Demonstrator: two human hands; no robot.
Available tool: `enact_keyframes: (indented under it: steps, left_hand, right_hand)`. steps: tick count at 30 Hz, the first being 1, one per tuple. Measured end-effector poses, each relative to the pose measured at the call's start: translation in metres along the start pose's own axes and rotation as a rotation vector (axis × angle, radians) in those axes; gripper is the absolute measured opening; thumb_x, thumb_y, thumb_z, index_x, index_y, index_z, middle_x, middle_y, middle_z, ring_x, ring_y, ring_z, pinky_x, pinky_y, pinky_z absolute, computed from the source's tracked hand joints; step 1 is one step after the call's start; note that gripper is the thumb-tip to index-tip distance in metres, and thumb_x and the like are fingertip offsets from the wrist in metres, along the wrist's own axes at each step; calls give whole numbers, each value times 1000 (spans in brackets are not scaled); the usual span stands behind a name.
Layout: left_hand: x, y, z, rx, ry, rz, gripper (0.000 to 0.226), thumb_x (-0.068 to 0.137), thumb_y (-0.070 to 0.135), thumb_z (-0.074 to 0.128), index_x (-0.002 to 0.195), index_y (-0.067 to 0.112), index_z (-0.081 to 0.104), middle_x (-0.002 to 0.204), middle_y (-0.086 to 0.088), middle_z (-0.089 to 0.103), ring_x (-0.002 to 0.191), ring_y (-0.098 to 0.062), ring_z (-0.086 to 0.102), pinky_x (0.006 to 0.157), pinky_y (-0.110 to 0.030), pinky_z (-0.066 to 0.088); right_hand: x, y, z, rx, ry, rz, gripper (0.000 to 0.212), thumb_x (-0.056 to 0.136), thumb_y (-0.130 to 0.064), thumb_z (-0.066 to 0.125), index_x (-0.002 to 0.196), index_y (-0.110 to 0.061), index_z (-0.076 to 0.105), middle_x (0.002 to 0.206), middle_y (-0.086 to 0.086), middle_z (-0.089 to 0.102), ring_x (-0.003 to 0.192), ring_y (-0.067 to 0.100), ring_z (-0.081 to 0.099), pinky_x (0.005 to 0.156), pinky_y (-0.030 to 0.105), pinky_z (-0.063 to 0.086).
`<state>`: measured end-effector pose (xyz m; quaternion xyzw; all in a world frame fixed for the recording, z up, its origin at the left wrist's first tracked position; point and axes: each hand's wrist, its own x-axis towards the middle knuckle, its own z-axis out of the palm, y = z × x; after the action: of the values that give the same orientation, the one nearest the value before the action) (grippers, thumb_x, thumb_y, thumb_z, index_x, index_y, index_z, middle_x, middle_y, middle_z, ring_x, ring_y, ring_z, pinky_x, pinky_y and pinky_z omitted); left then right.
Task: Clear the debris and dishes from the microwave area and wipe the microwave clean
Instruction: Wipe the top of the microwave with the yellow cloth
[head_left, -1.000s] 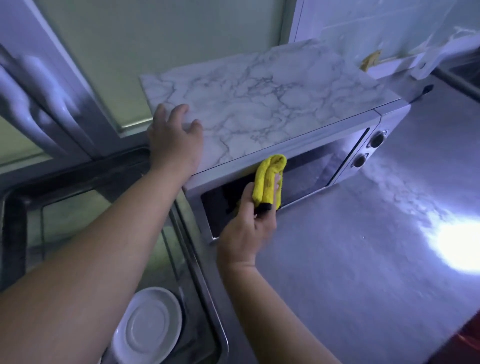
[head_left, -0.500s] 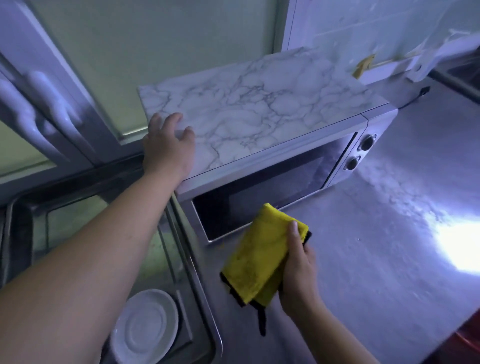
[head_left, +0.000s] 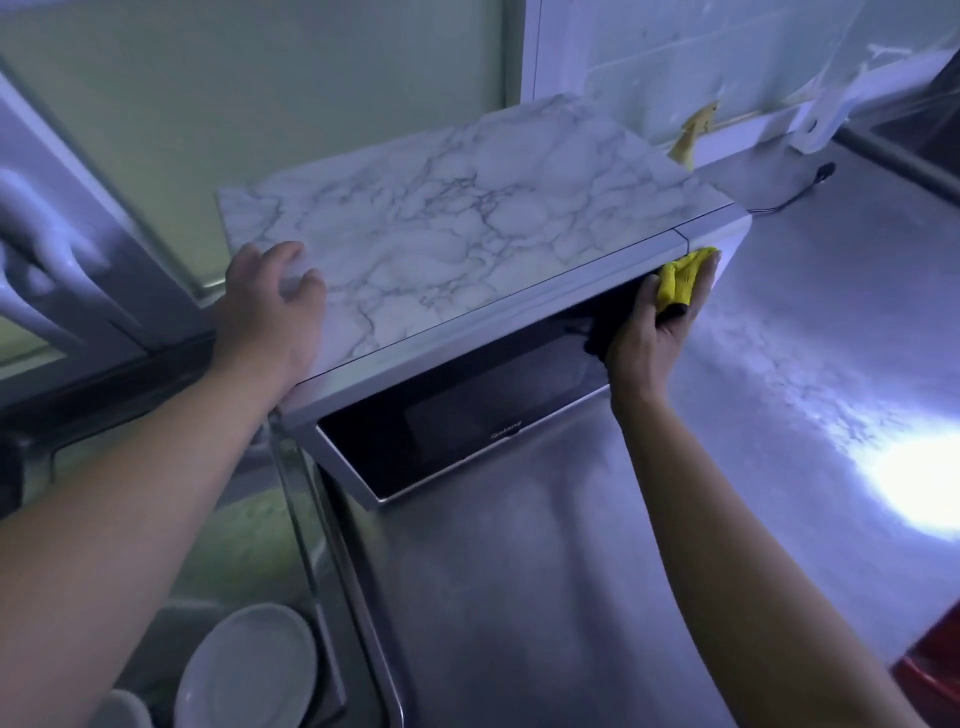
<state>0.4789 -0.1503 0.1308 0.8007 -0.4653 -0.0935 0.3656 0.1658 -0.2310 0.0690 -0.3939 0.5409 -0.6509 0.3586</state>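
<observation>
Since half a second ago the right hand (head_left: 649, 338) has risen from low over the counter (head_left: 571, 597) to the top right corner of the microwave (head_left: 467, 415) door. Its fingers are curled round the bunched yellow cloth (head_left: 680, 278), pressing it against the door edge just beside the control panel. The left hand (head_left: 270, 317) stays on the near left corner of the marbled top (head_left: 467, 218), fingers relaxed and slightly spread, holding nothing.

Bare steel counter runs right of and below the right fingers, with a bright glare patch (head_left: 924, 483) well apart from them. A dark cable (head_left: 800, 192) lies beyond the cloth by the wall. Below the left fingers is the sink (head_left: 363, 597), with a white plate (head_left: 249, 670) lying in it. The microwave's left side sits close to the sink rim.
</observation>
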Motion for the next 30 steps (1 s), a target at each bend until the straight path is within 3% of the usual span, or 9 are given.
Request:
enact_keyframes:
  steps: [2,6,10,16,19,21,27,30]
  left_hand:
    - [-1,-2,0,-3,-2,-7,46,94,39,47,136,23,55,147,-5,40,131,-20,41,100,-18,22]
    - [0,-2,1,-38,5,-34,42,97,36,51,138,26,55,154,-4,32,138,-18,37,102,-14,19]
    - [-3,2,-1,-60,-2,-38,42,99,35,50,139,26,53,158,-7,28,144,-21,31,114,-20,21]
    - [-6,6,-2,-65,9,-51,41,99,35,51,140,27,54,163,-7,22,148,-22,26,115,-21,18]
    - [-5,6,-2,-54,8,-69,42,99,38,50,140,30,53,163,-4,21,147,-25,27,118,-25,19]
    - [-6,6,-2,-55,7,-71,42,99,39,50,140,31,53,163,-3,21,147,-24,27,119,-26,20]
    - [-3,5,-3,-51,-6,-27,41,99,36,50,138,27,53,158,-5,28,143,-24,33,118,-30,25]
    - [0,3,-2,-42,2,-30,41,98,36,51,138,27,54,156,-4,30,142,-22,35,117,-25,25]
  right_hand:
    - [2,10,16,69,79,47,74,96,-40,54,159,-30,16,166,1,22,152,31,22,120,59,24]
    - [0,24,33,259,245,259,71,98,-47,52,159,-30,19,161,-6,31,141,11,40,117,35,35]
    - [-37,25,53,306,243,375,64,101,-47,52,157,-30,25,159,-6,35,143,15,39,118,40,34]
    - [-143,14,80,249,79,517,75,96,-57,53,157,-46,12,166,-16,10,153,16,16,121,55,25]
    - [-190,3,95,220,35,530,68,98,-53,51,146,-62,5,158,-35,-9,147,-7,-4,125,46,15]
    - [-220,-4,108,202,-6,515,66,99,-47,51,135,-68,0,145,-44,-11,138,-17,-4,126,40,6]
    - [-274,-25,124,180,-190,541,73,103,-34,49,131,-66,-10,128,-61,-26,127,-31,-22,124,36,-5]
    - [-290,-28,110,177,-316,471,71,100,-42,47,138,-61,-9,141,-53,-25,137,-21,-23,125,40,-7]
